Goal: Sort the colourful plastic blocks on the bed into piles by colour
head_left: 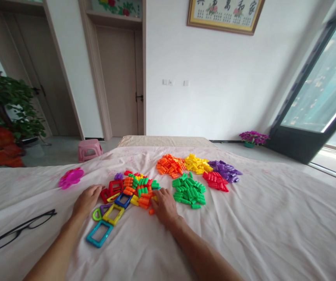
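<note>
A mixed heap of small plastic building pieces [144, 184] in orange, green, yellow and red lies on the cloth between my hands. My right hand [165, 203] is at its right edge, fingers bent down and closed over the pieces; what they hold is hidden. My left hand [88, 200] rests on the cloth left of the heap, fingers loosely stretched toward a red square frame tile [105, 196]. Nearer me are a blue tile [123, 200], a yellow tile [113, 214] and a teal tile [99, 233], all open frames.
Sorted piles lie beyond and to the right: orange [170, 165], yellow [197, 164], purple [225, 170], red [215, 181] and green [189, 189]. Black glasses [18, 232] and a pink toy [72, 178] are at left. A pink stool [89, 150] stands beyond the cloth.
</note>
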Available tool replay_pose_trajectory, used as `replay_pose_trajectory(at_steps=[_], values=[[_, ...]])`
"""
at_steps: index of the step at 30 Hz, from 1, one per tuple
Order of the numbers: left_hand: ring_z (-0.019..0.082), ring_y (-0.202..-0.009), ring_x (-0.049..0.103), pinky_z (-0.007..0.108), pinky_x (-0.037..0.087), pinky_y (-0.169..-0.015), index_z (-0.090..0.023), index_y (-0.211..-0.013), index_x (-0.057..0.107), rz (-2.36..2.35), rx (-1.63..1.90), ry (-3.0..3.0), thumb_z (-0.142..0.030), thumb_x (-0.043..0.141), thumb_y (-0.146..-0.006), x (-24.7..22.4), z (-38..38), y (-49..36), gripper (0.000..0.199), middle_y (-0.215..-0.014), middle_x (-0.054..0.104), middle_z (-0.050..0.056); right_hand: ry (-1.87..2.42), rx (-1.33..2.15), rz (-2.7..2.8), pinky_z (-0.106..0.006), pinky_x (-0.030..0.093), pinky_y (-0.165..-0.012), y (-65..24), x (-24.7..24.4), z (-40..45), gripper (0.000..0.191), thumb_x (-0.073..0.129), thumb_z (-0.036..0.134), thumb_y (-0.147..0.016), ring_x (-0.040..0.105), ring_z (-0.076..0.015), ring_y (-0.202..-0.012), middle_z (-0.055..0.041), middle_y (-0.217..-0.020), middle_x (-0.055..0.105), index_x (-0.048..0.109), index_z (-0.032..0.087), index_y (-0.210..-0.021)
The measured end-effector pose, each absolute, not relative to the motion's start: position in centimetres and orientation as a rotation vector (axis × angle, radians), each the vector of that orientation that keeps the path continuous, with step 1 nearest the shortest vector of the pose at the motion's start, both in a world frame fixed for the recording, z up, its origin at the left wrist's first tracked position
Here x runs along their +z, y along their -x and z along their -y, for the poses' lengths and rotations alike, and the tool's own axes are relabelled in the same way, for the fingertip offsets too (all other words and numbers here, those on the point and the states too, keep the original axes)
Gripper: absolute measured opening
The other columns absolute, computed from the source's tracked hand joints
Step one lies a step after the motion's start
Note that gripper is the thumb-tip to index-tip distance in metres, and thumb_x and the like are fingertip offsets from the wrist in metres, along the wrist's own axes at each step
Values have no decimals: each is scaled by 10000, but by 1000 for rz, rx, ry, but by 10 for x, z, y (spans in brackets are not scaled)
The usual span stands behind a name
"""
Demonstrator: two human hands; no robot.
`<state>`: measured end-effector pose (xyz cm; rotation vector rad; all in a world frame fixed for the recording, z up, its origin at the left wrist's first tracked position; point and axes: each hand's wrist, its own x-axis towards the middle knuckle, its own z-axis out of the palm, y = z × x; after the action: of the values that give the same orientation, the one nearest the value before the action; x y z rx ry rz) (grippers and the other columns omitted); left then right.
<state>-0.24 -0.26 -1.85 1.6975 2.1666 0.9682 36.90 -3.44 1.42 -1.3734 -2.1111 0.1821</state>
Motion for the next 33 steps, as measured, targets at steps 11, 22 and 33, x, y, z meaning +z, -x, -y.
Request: replay_pose_trajectory(at_steps=[11,22,33], values=[[253,-1109,665,316,474,-965,-225,-986,719,-2302,864,-1775,-449,340,-917,-2,8,-13,446,-1180,745,97,1115,478,1904,-331,522,-904,-375,2,19,283,633,135,-844,636,-206,-993,-70,-1075,623,729,234,-1091],[258,-1046,699,293,523,-894,-236,-927,738,-2300,964,-1770,-449,438,-841,-9,6,-6,377,-1103,777,80,1130,516,1882,-333,522,-888,-375,2,21,441,551,65,-808,649,-207,-960,-72,-1097,674,693,233,-1190],[257,-1133,684,325,519,-974,-242,-1039,734,-2236,927,-1708,-490,427,-881,-34,4,15,425,-1209,750,64,1100,426,1922,-318,525,-861,-373,16,35,352,555,137,-887,640,-206,-960,-73,-1079,663,677,252,-1196]])
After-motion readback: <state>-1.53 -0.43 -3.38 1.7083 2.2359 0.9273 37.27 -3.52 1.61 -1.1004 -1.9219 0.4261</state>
